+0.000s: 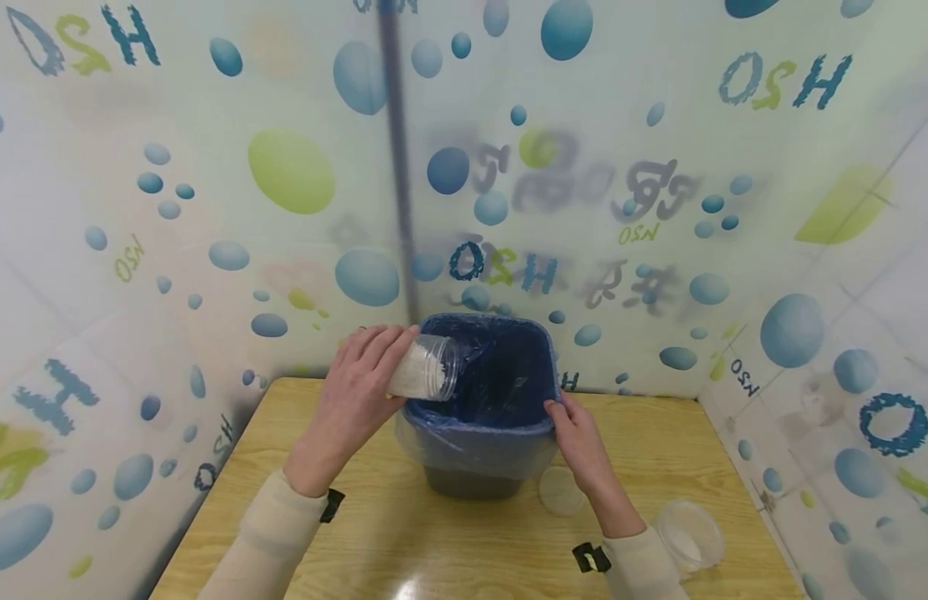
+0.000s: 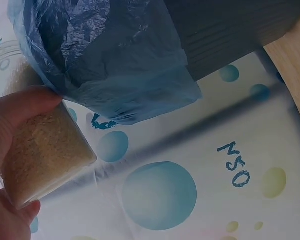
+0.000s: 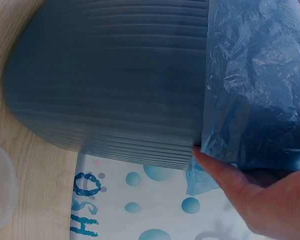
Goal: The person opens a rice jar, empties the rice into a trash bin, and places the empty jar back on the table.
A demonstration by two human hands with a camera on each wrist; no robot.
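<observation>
My left hand [image 1: 357, 385] grips a clear jar [image 1: 428, 368] tilted onto its side, its mouth at the left rim of a dark wastebasket [image 1: 474, 483]. Pale, grainy contents [image 2: 47, 145] show inside the jar in the left wrist view; their exact kind is unclear. A thin blue plastic bag [image 3: 257, 75] lines the wastebasket and folds down over its outside. With the thumb over the edge, my right hand [image 1: 586, 446] holds the right side of the lined rim. The wastebasket stands upright, and its bottom inside is too dark to make out.
On the wooden table [image 1: 358, 542], a round translucent lid [image 1: 562, 491] lies just right of the wastebasket. Farther right, by my right forearm, is a clear round container [image 1: 690, 536]. A patterned curtain [image 1: 283, 275] surrounds the table at the back and sides.
</observation>
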